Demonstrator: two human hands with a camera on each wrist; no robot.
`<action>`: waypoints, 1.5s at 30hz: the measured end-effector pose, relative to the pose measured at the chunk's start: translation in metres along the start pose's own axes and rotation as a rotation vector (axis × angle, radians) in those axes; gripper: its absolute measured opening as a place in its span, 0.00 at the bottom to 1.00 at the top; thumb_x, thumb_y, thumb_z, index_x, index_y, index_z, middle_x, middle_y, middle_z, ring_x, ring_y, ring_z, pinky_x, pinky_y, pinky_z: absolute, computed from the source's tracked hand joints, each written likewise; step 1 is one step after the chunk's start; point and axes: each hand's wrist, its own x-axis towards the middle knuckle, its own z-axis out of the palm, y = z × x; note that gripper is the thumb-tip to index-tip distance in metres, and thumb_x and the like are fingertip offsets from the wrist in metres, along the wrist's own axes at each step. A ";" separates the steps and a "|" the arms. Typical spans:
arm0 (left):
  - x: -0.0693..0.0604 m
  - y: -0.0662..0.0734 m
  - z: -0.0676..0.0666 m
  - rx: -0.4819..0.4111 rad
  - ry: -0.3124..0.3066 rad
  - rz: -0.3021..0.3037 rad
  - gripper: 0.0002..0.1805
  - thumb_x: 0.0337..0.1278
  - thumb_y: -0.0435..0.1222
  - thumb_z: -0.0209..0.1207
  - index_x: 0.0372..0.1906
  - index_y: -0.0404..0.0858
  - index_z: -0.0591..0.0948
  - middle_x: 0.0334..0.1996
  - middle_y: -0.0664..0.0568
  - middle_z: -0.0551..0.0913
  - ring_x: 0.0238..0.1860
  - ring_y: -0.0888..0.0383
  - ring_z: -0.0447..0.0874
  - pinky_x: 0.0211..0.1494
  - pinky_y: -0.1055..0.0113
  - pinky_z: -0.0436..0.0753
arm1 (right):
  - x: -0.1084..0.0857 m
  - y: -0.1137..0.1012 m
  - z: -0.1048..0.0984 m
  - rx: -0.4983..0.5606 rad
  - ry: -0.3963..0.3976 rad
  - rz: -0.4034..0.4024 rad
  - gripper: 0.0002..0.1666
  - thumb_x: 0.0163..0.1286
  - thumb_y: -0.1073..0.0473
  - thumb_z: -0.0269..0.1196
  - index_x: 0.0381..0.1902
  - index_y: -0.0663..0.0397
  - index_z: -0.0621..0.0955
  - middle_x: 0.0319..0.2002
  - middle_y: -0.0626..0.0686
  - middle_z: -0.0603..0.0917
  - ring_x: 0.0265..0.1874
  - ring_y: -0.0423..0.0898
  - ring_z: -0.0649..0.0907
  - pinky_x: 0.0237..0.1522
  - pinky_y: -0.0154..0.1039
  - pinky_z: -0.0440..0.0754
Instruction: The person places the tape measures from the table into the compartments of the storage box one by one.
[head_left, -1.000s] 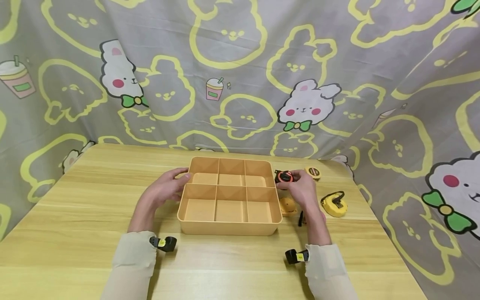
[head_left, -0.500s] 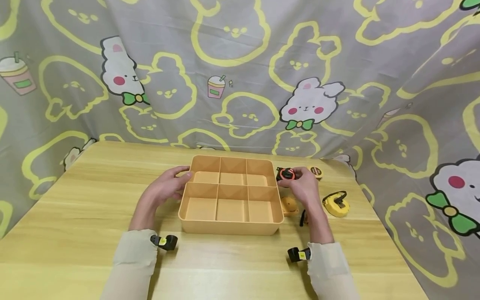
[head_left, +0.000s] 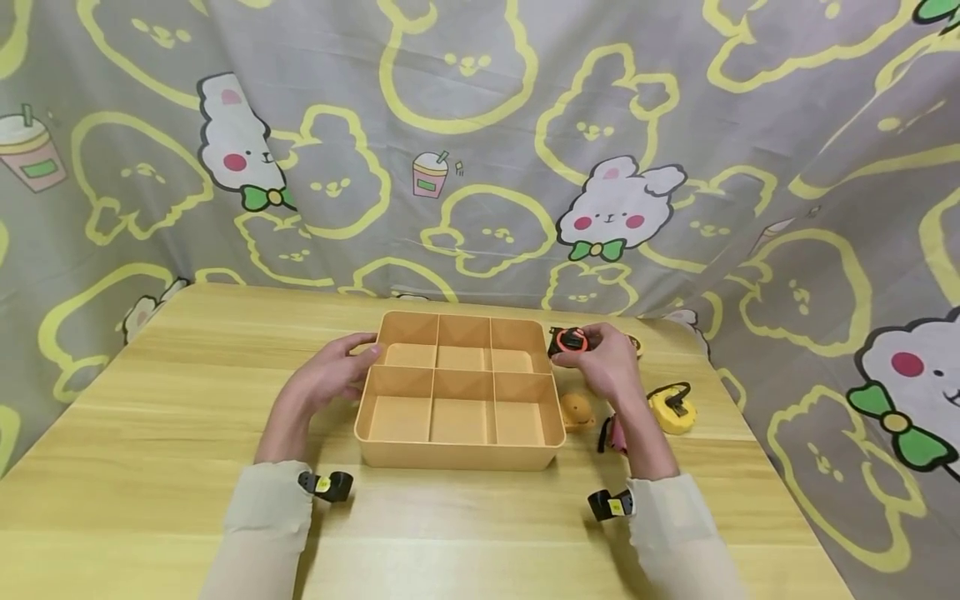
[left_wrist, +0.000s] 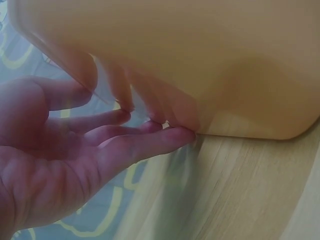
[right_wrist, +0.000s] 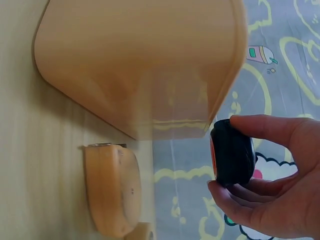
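Note:
A peach-coloured divided box (head_left: 461,456) with several compartments sits on the table. My left hand (head_left: 330,371) is at its left side; in the left wrist view the extended fingertips touch the outer wall low down, with the thumb near the rim. On the other side, my right hand (head_left: 611,367) pinches a black tape measure (head_left: 568,341) with an orange ring between thumb and fingers. The right wrist view has this tape measure (right_wrist: 233,152) raised off the table, just outside the box's wall. An orange tape measure (right_wrist: 110,187) lies on the table below it.
Right of the box lie a yellow tape measure (head_left: 673,410) with a black strap and a pink item (head_left: 618,435) with a black strap, partly behind the right forearm. Another round-labelled piece (head_left: 635,343) is mostly hidden behind the right hand. A patterned curtain (head_left: 480,150) borders the table.
My right hand has risen slightly with the black tape measure, and its forearm has swung a little right, uncovering more of the pink item. The left hand and box stay put.

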 end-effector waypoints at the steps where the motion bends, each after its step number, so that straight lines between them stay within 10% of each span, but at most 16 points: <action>1: 0.000 0.000 0.000 0.000 -0.001 0.001 0.35 0.82 0.43 0.43 0.82 0.33 0.46 0.71 0.27 0.68 0.68 0.34 0.74 0.54 0.50 0.86 | 0.000 -0.001 0.000 -0.005 -0.007 0.001 0.39 0.56 0.52 0.77 0.61 0.66 0.76 0.55 0.64 0.81 0.49 0.56 0.80 0.49 0.45 0.79; 45: 0.000 -0.001 0.002 0.016 0.024 -0.007 0.35 0.82 0.45 0.43 0.82 0.35 0.49 0.71 0.29 0.69 0.68 0.34 0.74 0.53 0.49 0.86 | 0.001 -0.086 0.063 -0.008 -0.134 -0.170 0.35 0.51 0.50 0.80 0.54 0.58 0.81 0.40 0.58 0.87 0.36 0.50 0.85 0.35 0.38 0.82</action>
